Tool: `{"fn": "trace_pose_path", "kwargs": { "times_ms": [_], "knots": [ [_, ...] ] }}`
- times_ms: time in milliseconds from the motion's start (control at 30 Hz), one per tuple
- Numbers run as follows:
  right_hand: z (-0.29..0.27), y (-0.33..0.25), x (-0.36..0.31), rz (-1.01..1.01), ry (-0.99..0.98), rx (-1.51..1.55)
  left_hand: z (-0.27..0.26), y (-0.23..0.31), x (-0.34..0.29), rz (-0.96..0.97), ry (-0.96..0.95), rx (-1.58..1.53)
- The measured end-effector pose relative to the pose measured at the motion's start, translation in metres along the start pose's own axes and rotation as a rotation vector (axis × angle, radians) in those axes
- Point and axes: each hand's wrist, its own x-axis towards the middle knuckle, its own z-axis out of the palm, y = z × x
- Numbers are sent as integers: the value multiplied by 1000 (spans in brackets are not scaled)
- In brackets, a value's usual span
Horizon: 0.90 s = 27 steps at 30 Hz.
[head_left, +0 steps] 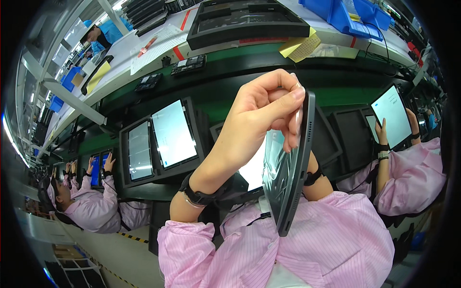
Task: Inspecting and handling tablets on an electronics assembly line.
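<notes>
Along a green bench [355,96], below a white shelf [331,29]. Before the chest, a tablet [297,174] tilted on edge, likely to bring its face within reach. At its upper edge, left hand [264,105] pinched, thumb and finger together; right hand hidden behind, cannot tell its grip. At left, in a black tray [198,125], two more tablets [174,137] side by side, probably for protection.

The tablet [298,174] has a matt, metallic-looking edge and glossy face; the sleeve [186,247] is cloth, the blue bin [321,10] smooth plastic, the far tray [249,35] matt.
</notes>
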Motion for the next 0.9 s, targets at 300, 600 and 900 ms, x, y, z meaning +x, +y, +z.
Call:
{"fn": "trace_pose_path", "kwargs": {
  "times_ms": [300, 600, 900],
  "knots": [
    [-8, 15, 2, -95, 125, -2, 11, 5, -20, 81, 39, 318],
    [-7, -19, 15, -587, 217, -535, -15, 2, -72, 127, 38, 730],
    [52, -48, -30, -934, -389, -1141, -95, 0, -17, 1273, 1005, 664]
  ]
}}
